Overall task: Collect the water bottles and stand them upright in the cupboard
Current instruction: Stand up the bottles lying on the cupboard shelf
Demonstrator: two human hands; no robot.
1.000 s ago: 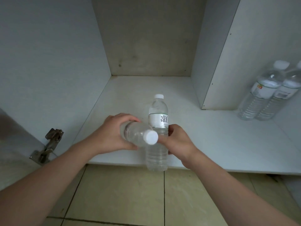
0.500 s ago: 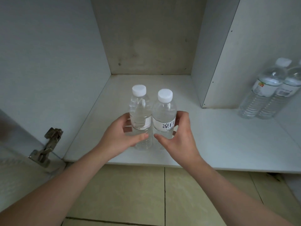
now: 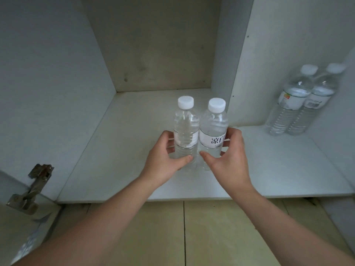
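Since 0.5 s ago, left grip (image 3: 163, 156) and right grip (image 3: 228, 156) keep grasping 2 upright bottles (image 3: 185, 135), unmoved.

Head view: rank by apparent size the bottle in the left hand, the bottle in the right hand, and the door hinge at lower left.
1-2. Left-hand bottle and right-hand bottle: alike, no ranking.
3. Door hinge: looks smaller, though it sits nearer the camera, so its true size is unsure.
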